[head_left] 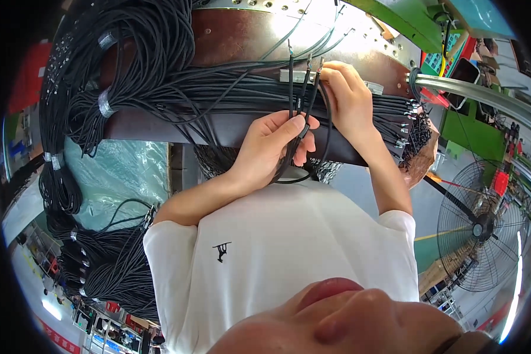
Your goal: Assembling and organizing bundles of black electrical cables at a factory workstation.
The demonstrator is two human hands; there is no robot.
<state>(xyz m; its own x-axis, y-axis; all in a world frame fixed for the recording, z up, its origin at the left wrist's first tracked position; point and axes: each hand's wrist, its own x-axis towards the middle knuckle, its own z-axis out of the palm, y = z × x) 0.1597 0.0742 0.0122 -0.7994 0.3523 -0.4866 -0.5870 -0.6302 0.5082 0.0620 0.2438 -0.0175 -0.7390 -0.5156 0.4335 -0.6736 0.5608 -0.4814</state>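
Note:
My left hand (264, 144) is closed round several black cables (299, 97), thumb pressed on top. Their stripped, metal-tipped ends stand up side by side, pointing away from me. Beside them on the right, my right hand (351, 103) is bent inward, its fingertips closed at the end of one of these cables; the fingers partly cover that end. A loop of black cable hangs down below both hands, against my shirt. Under the hands, a thick bundle of black cables (242, 88) lies across the brown tabletop (236, 32). A silvery metal strip (295, 76) lies behind the held ends.
Large coiled cable bundles, tied with silvery tape (105, 104), fill the left side. Cable ends with metal connectors (410, 109) lie at the right edge. Farther right are a metal rail (478, 90) and a caged fan (482, 226). A green machine part (395, 20) overhangs the back.

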